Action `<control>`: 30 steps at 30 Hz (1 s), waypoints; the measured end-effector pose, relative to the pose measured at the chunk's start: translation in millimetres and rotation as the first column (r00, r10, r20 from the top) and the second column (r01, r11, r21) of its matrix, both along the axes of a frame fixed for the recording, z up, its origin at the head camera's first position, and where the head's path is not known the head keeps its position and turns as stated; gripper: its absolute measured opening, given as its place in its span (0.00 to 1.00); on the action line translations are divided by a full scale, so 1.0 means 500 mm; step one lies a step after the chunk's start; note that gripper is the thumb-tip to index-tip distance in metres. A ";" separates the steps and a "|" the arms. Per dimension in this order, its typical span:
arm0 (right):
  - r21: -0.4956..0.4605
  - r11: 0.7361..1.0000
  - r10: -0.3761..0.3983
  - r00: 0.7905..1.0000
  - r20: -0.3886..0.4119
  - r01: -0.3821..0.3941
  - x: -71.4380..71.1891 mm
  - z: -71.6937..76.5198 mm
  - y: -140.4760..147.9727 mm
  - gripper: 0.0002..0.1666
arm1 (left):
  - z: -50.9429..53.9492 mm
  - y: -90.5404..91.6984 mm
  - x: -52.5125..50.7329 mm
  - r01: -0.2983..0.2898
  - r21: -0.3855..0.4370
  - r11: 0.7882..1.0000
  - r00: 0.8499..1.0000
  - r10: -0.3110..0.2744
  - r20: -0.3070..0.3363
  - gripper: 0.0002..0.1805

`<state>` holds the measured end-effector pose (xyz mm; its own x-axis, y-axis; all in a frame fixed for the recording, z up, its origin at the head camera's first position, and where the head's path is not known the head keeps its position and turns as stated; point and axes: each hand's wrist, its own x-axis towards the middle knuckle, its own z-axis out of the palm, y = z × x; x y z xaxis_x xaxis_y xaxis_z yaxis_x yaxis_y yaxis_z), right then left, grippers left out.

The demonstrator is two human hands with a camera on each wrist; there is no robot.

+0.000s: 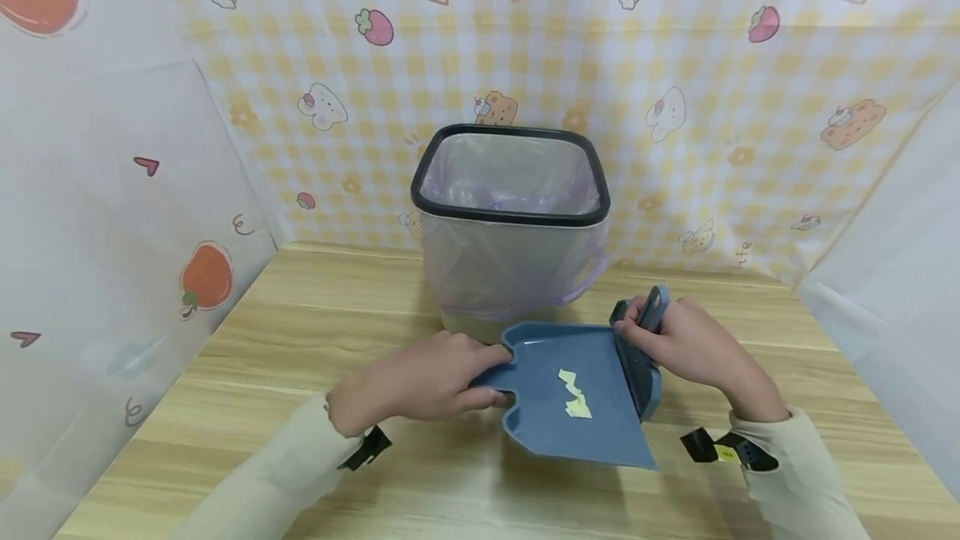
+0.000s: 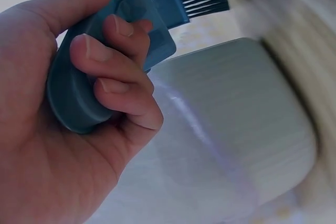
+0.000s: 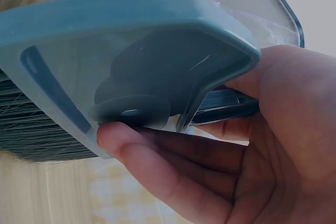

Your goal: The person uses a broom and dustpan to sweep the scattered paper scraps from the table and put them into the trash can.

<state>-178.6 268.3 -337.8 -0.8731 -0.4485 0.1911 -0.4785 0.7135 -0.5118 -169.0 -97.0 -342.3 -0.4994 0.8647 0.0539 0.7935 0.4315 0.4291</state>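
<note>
My left hand (image 1: 442, 373) grips the handle of a blue dustpan (image 1: 555, 423), its fingers curled round it in the left wrist view. Several pale yellow paper scraps (image 1: 577, 405) lie on the pan's flat bed. The pan is held a little above the table, in front of the bin. My right hand (image 1: 686, 344) holds a small blue hand brush (image 1: 651, 394) by its handle, at the pan's right-hand open edge. Dark bristles (image 3: 37, 124) show in the right wrist view, where the fingers bend round the brush.
A light-coloured bin (image 1: 495, 265) with a black rim and a thin purplish liner (image 1: 517, 169) stands behind the dustpan, near the back of the wooden table (image 1: 337, 298). A checked cloth (image 1: 450, 48) with printed figures hangs behind it.
</note>
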 end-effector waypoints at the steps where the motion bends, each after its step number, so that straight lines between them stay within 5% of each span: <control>1: 0.000 1.000 -0.001 1.000 -0.001 0.001 0.000 0.000 0.000 0.12 | 0.007 0.001 0.001 0.003 -0.001 1.000 1.000 -0.003 -0.004 0.11; 9: 0.008 1.000 -0.004 1.000 -0.003 0.004 0.000 0.001 -0.002 0.12 | 0.066 0.011 0.004 0.052 -0.009 0.999 0.995 -0.053 -0.087 0.13; 14: 0.005 1.000 -0.009 1.000 0.005 0.009 -0.001 0.001 -0.001 0.13 | 0.092 0.013 0.005 0.040 -0.055 0.998 0.995 -0.044 -0.085 0.13; 30: 0.022 0.999 -0.024 1.000 0.017 0.023 -0.007 0.004 0.010 0.12 | 0.126 -0.005 0.006 0.065 -0.016 0.998 0.995 -0.066 -0.077 0.13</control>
<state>-182.2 273.4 -336.0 -0.8864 -0.4318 0.1668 -0.4530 0.7354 -0.5040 -166.0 -99.4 -279.2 -0.4367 0.8962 0.0780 0.8508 0.3833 0.3595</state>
